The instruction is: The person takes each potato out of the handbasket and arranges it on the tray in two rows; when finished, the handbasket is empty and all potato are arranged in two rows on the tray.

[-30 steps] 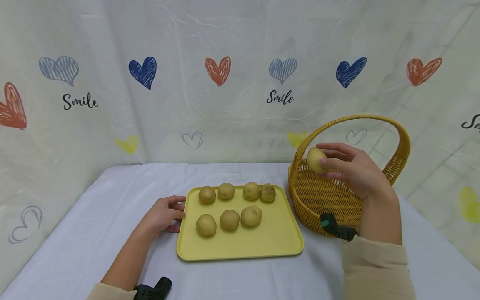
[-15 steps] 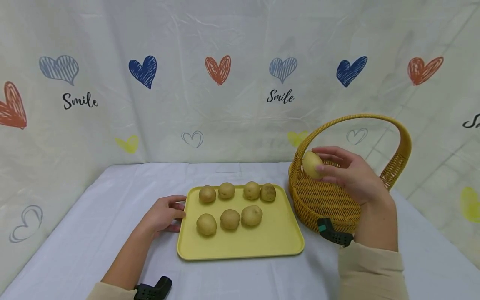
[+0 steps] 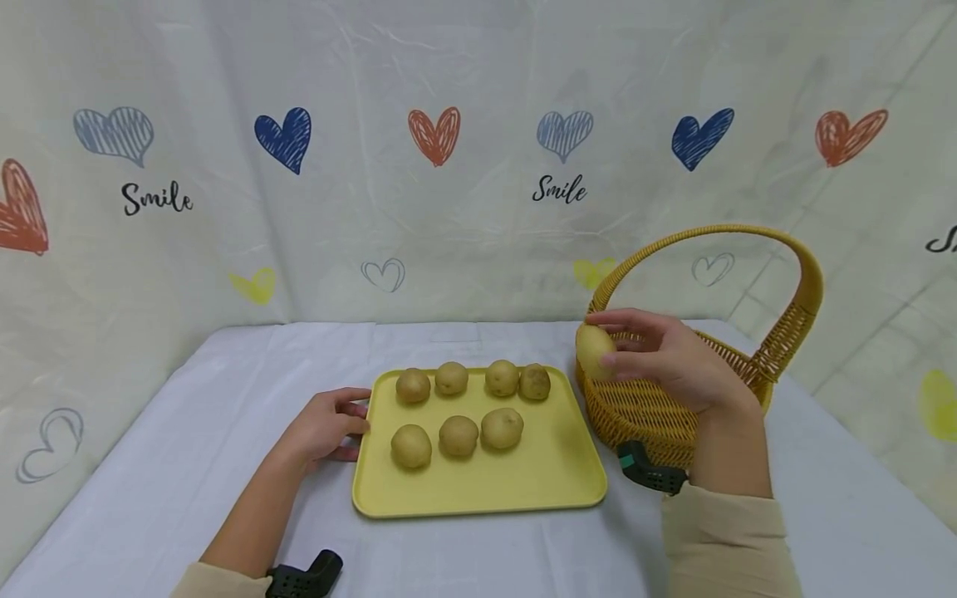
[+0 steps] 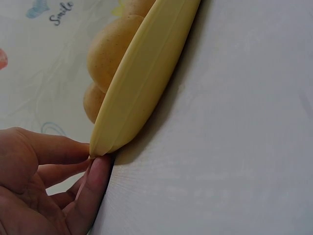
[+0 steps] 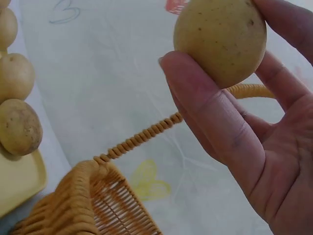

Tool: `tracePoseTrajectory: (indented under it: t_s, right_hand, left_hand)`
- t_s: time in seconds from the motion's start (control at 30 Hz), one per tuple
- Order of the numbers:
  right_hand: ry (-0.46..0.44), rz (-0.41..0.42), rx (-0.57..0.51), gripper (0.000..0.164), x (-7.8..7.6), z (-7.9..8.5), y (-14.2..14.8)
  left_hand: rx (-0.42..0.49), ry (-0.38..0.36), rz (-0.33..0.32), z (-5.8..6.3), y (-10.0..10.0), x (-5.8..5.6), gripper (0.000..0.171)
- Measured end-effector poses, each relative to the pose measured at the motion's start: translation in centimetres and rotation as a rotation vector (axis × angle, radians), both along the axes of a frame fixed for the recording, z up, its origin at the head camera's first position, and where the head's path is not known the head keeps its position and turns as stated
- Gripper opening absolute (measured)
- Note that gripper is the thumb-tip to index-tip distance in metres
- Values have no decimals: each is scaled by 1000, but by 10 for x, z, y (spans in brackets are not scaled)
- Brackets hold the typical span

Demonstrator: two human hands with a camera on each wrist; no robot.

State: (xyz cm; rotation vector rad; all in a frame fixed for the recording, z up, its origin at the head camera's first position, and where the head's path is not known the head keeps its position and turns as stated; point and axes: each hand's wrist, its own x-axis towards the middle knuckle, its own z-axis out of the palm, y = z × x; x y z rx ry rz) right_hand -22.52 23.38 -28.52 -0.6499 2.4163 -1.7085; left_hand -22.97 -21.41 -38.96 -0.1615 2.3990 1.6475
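Observation:
A potato [image 3: 595,352] is pinched between the thumb and fingers of my right hand [image 3: 665,361], raised at the left side of the wicker basket [image 3: 643,415]. In the right wrist view, the same potato [image 5: 220,41] sits at my fingertips, above the basket's rim. My left hand [image 3: 329,426] rests against the left edge of the yellow tray [image 3: 523,482], its fingers fairly straight. The left wrist view has these fingertips touching the tray's rim [image 4: 142,83]. Several potatoes lie on the tray in two rows, among them a potato with brown patches [image 3: 534,382] at the back right.
The basket's tall handle [image 3: 718,229] arches above my right hand. A white cloth [image 3: 254,365] covers the table. Behind it hangs a pale curtain [image 3: 478,249] printed with hearts and words.
My right hand has moved left and down with the potato, from over the basket's inside to its left rim. My left hand, the tray and the other potatoes stay put.

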Motion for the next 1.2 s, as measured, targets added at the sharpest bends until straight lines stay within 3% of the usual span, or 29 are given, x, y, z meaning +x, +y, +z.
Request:
tracePoseTrajectory:
  t_s: [0.2, 0.47, 0.67, 1.2]
  right_hand:
    - [1, 52, 77, 48, -8, -5, -14]
    - [-29, 75, 261, 46, -10, -9, -38]
    - [-71, 127, 306, 47, -10, -11, -51]
    - [-173, 102, 442, 42, -14, -24, -75]
  left_hand:
    - [4, 0, -2, 1, 0, 1, 60]
    - [20, 6, -8, -1, -1, 0, 61]
    - [15, 3, -6, -1, -1, -1, 61]
    - [3, -16, 0, -2, -1, -2, 61]
